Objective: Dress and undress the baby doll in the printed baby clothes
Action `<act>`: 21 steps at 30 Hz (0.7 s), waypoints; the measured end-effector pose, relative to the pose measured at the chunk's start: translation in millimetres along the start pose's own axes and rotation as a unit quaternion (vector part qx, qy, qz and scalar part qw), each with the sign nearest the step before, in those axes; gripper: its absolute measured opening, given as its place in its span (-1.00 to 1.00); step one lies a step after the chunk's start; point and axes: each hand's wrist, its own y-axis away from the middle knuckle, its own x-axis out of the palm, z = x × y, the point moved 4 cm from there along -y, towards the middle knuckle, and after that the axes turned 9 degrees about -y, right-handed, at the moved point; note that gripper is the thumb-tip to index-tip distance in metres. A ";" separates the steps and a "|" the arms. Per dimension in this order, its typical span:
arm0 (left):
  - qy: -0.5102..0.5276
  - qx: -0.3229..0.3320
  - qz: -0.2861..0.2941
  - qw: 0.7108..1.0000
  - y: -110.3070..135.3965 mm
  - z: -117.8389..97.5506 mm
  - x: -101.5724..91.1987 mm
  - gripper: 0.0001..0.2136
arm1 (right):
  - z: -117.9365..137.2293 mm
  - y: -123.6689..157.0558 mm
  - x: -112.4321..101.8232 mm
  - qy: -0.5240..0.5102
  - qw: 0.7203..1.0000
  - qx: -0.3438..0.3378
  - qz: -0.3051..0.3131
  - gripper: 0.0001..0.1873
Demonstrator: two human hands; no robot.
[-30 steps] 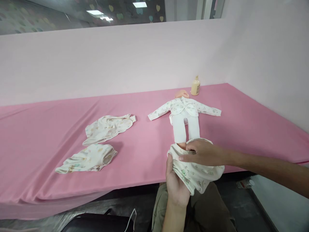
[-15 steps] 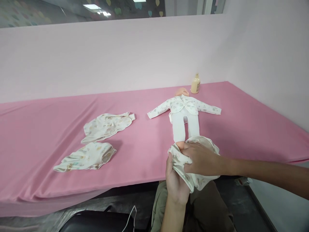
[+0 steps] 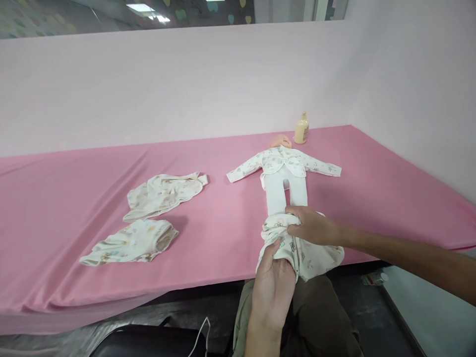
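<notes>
A baby doll [image 3: 275, 193] lies on its back in a printed white jacket [image 3: 284, 159] and white leggings, head toward the wall. Printed baby pants [image 3: 308, 255] are bunched around the lower part of its left-hand leg in view and hide that foot. My right hand [image 3: 314, 225] pinches the upper edge of the pants between thumb and fingers. Below it, my left hand [image 3: 273, 282] is closed at the lower end of the same pant leg, thumb on top of the cloth. Its fingertips are hidden inside the fabric, so whether they also hold the foot cannot be seen.
Two printed baby garments [image 3: 165, 196] lie to the left on the pink cloth [image 3: 219, 233]. A pump bottle [image 3: 301, 129] stands by the doll's head near the wall. The table's front edge runs just before my lap, with a black chair [image 3: 145, 342] below left.
My right hand has drawn the pants' upper edge up the doll's leg, covering the bare foot that showed before. My left hand has shifted slightly and remains at the pant leg.
</notes>
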 end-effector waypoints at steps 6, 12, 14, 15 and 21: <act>-0.006 0.064 -0.060 0.996 2.8 3.1 -13.3 -0.93 | -4.6 -12.1 -2.2 0.027 0.997 -0.064 -0.022 -0.89; -0.066 0.095 -0.118 0.986 -2.8 8.8 -22.7 -0.90 | -14.4 -15.3 0.1 0.017 0.997 -0.020 -0.070 -0.86; -0.087 0.113 -0.117 0.983 -7.0 11.4 -23.8 -0.83 | -13.3 -13.0 2.3 0.032 0.996 -0.015 -0.076 -0.90; -0.093 0.122 -0.116 0.981 -9.0 12.7 -24.2 -0.77 | -12.0 -11.4 3.1 0.035 0.996 -0.015 -0.076 -0.90; -0.147 0.139 -0.160 0.966 -12.7 17.9 -28.4 -0.61 | -5.7 -2.6 1.1 -0.012 1.000 0.007 0.019 -0.41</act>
